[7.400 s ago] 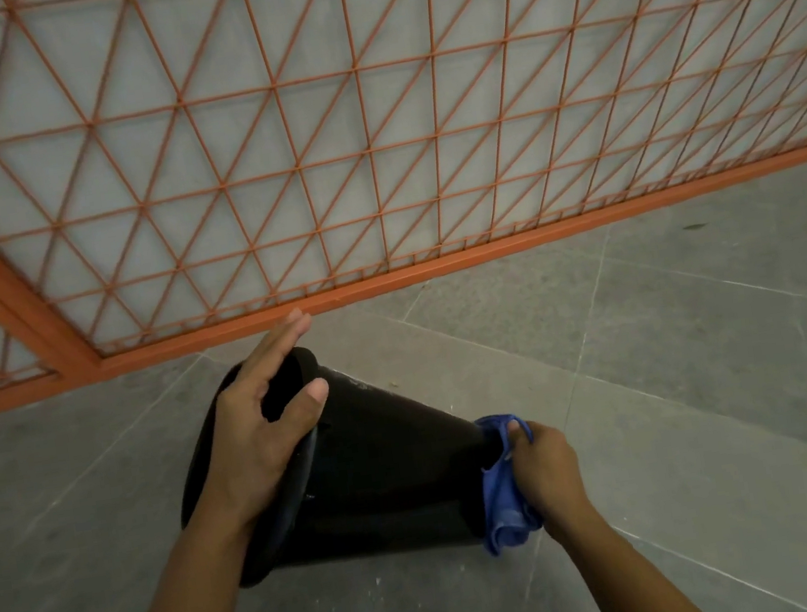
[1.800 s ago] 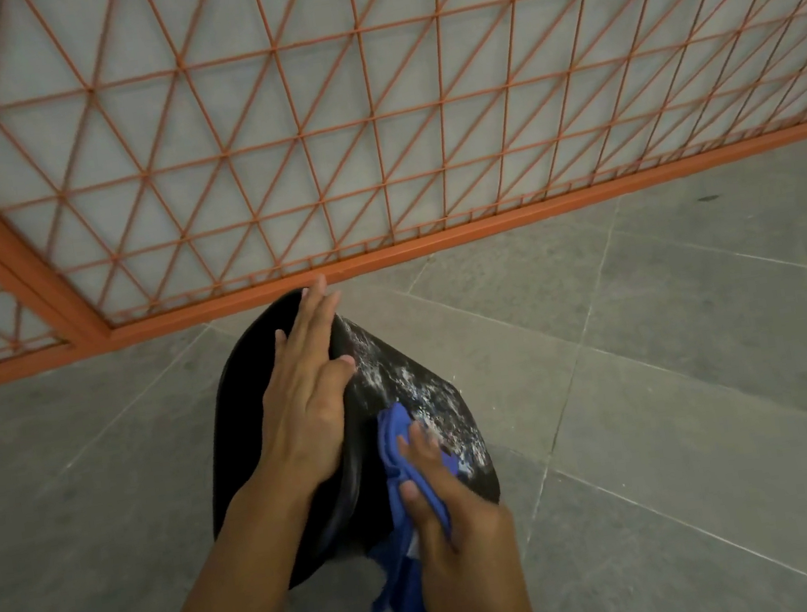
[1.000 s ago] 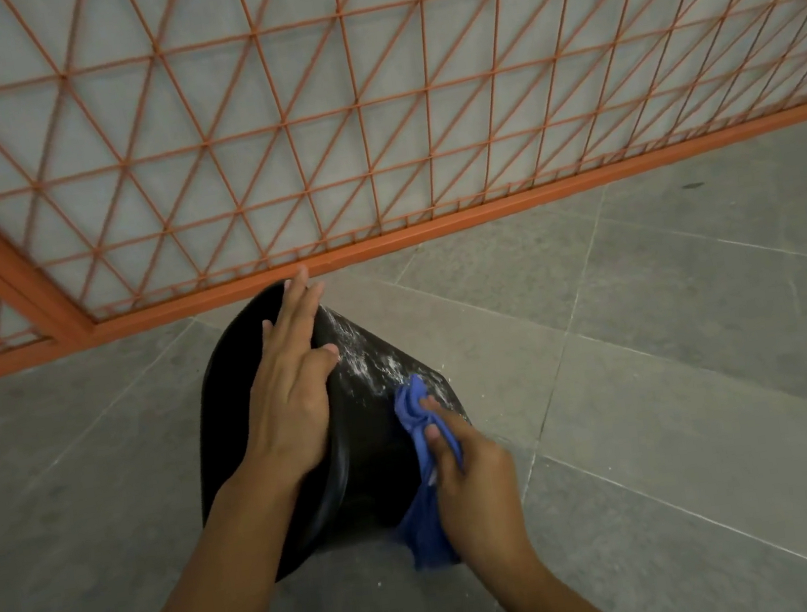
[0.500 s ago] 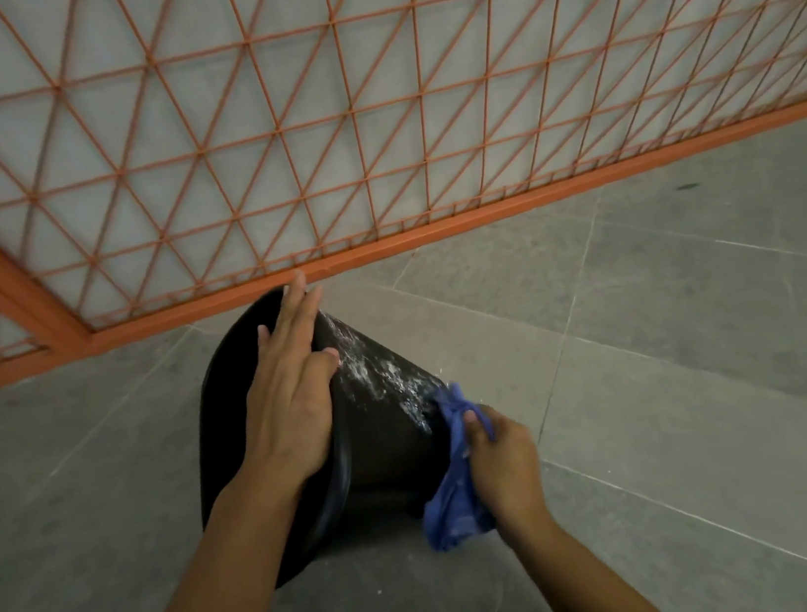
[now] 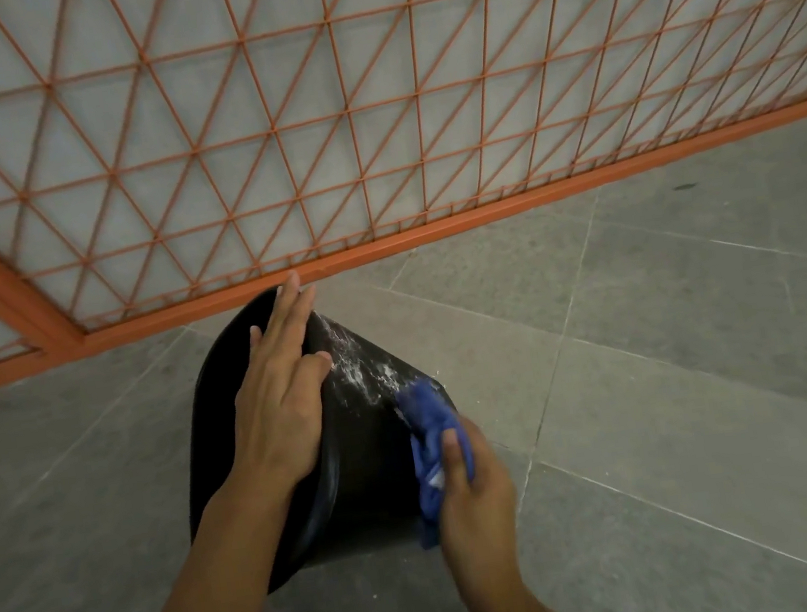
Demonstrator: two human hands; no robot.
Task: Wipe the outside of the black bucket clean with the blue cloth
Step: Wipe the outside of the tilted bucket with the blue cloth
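Observation:
The black bucket (image 5: 364,446) lies on its side on the grey floor, its mouth toward me at the left and its base to the right. White smears show on its upper outer wall. My left hand (image 5: 280,401) rests flat over the rim, fingers spread toward the fence, steadying it. My right hand (image 5: 468,483) is closed on the bunched blue cloth (image 5: 429,432), which is pressed against the wall near the base end, just below the smears.
An orange metal lattice fence (image 5: 370,155) with a thick bottom rail (image 5: 433,236) runs just behind the bucket. Grey floor tiles (image 5: 685,370) with pale joints stretch to the right and front.
Over the last second my right hand has slid the cloth along the bucket wall toward the base and back up against it. The left hand has kept its place on the rim.

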